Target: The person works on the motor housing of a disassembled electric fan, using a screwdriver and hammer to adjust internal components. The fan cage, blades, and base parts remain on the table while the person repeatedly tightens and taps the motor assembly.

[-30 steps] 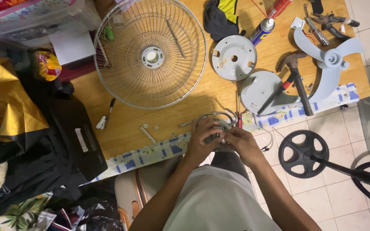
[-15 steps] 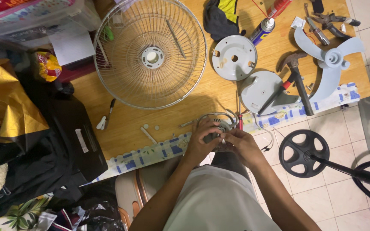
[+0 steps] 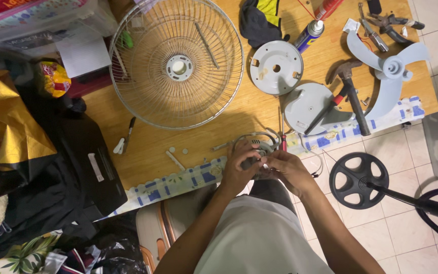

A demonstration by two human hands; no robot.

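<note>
Both hands meet at the near edge of a wooden table [image 3: 143, 152]. My left hand [image 3: 240, 167] and my right hand [image 3: 286, 170] grip a small grey fan motor part [image 3: 260, 151] with thin wires looping off it; much of the part is hidden by my fingers. A red-handled screwdriver [image 3: 283, 133] lies just beyond my hands. A round wire fan guard [image 3: 177, 61] lies farther back on the table.
Two round grey fan housing discs [image 3: 276, 67] [image 3: 307, 104], a hammer [image 3: 351, 94], a pale blue fan blade [image 3: 389, 71], a spray can [image 3: 310, 33] and pliers lie at the right. A black fan base [image 3: 358, 180] with pole stands on the tiled floor. Bags crowd the left.
My fingers have shifted slightly on the motor part; the hands stay at the same spot at the table edge. Nothing else has moved.
</note>
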